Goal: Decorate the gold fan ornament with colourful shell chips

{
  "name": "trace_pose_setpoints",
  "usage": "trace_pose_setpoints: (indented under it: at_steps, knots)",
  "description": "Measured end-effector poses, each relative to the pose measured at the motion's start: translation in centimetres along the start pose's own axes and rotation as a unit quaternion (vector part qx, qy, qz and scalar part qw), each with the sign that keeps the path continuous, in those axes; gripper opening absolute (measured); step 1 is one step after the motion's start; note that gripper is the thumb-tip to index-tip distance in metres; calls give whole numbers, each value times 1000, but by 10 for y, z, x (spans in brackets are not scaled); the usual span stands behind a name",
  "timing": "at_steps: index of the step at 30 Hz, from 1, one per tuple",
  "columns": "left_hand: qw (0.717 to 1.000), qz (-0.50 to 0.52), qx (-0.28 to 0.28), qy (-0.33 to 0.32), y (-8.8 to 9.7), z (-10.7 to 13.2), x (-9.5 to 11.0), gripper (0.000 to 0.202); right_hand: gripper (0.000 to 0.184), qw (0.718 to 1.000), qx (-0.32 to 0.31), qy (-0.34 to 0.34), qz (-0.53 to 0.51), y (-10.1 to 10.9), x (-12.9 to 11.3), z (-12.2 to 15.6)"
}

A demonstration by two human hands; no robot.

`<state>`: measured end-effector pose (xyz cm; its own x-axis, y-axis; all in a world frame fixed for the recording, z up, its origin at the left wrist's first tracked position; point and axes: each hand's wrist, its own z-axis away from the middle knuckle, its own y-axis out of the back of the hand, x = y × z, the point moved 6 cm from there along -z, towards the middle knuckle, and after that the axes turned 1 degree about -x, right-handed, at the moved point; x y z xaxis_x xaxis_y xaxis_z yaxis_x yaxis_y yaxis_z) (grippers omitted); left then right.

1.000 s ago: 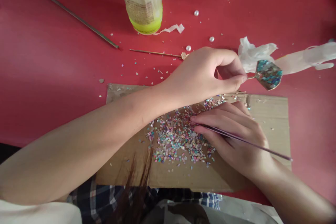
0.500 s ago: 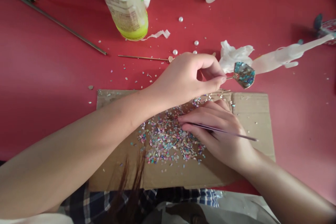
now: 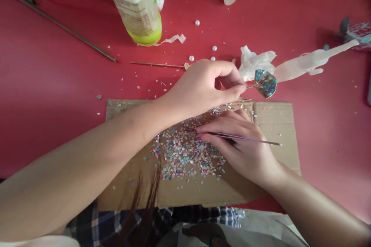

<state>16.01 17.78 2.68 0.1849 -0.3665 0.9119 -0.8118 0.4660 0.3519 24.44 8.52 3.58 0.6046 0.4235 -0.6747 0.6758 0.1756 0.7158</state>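
Observation:
My left hand (image 3: pixel 203 85) pinches the thin stem of a small shield-shaped piece (image 3: pixel 265 83) covered in blue-green shell mosaic, holding it beyond the cardboard's far edge. My right hand (image 3: pixel 237 146) grips a slender metal tool (image 3: pixel 246 139), perhaps tweezers. Its tip rests among a heap of multicoloured shell chips (image 3: pixel 185 154) on a cardboard sheet (image 3: pixel 275 123). My right hand lies on the cardboard beside the heap, and my left forearm crosses above it. The tool's tip is partly hidden by my fingers.
A tall yellow-green bottle (image 3: pixel 136 7) stands on the red table (image 3: pixel 327 131). Around it lie pearl beads (image 3: pixel 197 22), a long metal rod (image 3: pixel 58 27), a thin gold-tipped stick (image 3: pixel 156 64), white tissue (image 3: pixel 255 63) and a translucent plastic glove (image 3: pixel 307 61).
The whole view has shifted, with table objects moving left and down. The tool in my right hand has swung from a slanted to a nearly level line. My left hand still holds the mosaic piece.

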Motion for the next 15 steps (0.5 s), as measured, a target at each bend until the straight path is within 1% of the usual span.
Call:
trace_pose_setpoints:
  at_steps: [10,15]
  knots:
    - [1000,7,-2,14,0,0,0,10,10,1000,-4,-1,-14,0,1,1]
    - [1000,1,-5,24,-1,0,-1,10,12,1000,7,-4,-19,2,1,1]
